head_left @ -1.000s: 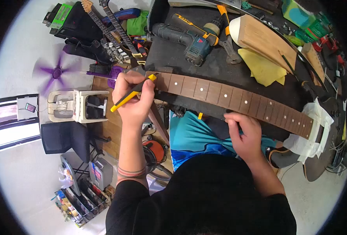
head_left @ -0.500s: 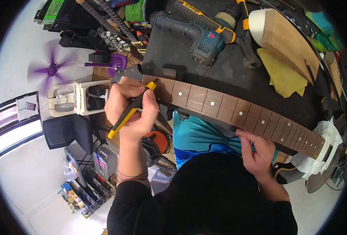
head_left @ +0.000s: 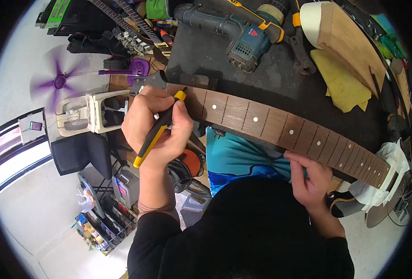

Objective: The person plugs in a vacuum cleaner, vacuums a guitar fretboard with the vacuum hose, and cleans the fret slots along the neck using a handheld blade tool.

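A guitar neck with a brown fretboard (head_left: pixel 271 124) and white dot inlays lies across the dark bench, its slots without frets. My left hand (head_left: pixel 157 125) grips a black and yellow pen-like tool (head_left: pixel 156 135); the tool's dark tip is over the fretboard's left end, close to the first slots. At the neck's lower edge, right of the middle, is my right hand (head_left: pixel 310 179), its thumb and index finger near each other and touching the edge. Whether anything is between them is hidden. White masking tape (head_left: pixel 382 179) covers the guitar body where the neck ends.
A blue power tool (head_left: pixel 248 46), an adjustable wrench (head_left: pixel 301 56), a yellow cloth (head_left: pixel 343 83) and a wooden piece (head_left: pixel 350 42) lie on the bench (head_left: pixel 196 58) beyond the neck. Two guitar necks, a purple fan (head_left: pixel 59 82) and a white chair (head_left: pixel 94 111) are at the left.
The view has shifted closer to the neck, and the bench items appear farther up and right. Both hands keep their places at the neck; the tool is tilted more upright.
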The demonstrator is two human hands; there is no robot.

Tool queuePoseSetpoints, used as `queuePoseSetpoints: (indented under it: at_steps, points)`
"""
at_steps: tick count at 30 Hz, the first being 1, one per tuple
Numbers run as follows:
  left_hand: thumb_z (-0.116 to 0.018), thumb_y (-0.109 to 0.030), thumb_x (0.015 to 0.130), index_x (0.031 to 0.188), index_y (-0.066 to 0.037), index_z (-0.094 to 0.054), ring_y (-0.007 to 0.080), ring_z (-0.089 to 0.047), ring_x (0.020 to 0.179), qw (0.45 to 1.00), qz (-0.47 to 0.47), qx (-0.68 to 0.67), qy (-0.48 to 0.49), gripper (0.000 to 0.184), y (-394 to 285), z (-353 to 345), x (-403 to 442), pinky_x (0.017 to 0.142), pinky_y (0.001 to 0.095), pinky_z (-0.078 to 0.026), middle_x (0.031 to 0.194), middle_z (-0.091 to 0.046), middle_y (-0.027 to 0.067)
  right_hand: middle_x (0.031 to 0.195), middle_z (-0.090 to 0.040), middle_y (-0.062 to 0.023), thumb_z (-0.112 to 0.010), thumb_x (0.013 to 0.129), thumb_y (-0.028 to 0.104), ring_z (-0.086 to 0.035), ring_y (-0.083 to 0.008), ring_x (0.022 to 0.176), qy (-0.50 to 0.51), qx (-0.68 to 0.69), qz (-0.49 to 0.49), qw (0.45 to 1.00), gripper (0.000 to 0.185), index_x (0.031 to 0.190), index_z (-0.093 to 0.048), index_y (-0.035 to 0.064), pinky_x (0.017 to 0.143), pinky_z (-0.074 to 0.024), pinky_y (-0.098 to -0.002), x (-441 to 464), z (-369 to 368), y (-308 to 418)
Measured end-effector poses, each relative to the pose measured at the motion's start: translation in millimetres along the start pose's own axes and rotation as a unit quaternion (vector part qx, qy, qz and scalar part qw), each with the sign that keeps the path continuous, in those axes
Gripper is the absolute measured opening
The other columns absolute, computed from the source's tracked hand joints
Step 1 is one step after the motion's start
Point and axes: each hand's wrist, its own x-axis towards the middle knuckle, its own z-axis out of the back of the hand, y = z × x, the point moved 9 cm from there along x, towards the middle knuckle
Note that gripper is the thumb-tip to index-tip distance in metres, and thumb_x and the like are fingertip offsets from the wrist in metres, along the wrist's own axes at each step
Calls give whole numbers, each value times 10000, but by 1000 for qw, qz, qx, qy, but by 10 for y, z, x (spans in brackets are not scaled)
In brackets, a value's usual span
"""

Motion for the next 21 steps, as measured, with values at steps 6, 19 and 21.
queuePoseSetpoints:
  at_steps: [6, 19, 21]
  points:
    - [-798, -8, 822, 901, -7, -605, 236, -657, 672, 999, 5, 1, 36, 208, -27, 5, 29, 669, 301, -539, 829, -691, 144, 978, -832, -138, -765, 964, -45, -814, -251, 848, -1, 3, 0, 1000, 202, 1149, -819, 19, 773, -615, -344, 8, -5, 10]
    - [-778, -22, 767, 857, -5, -606, 252, -676, 682, 998, -7, -19, 60, 195, -44, 77, 0, 679, 306, -546, 816, -693, 142, 960, -830, -134, -758, 983, -31, -807, -230, 818, -5, 4, 5, 1000, 181, 1149, -815, 10, 751, -611, -336, 23, -2, 27]
    - [-780, -36, 776, 860, -10, -607, 236, -657, 668, 997, -14, -15, 69, 194, -58, 76, 14, 671, 306, -535, 804, -680, 132, 961, -831, -133, -760, 986, -23, -807, -230, 815, -4, 8, -4, 1000, 176, 1151, -814, 9, 753, -612, -334, 21, 0, 17]
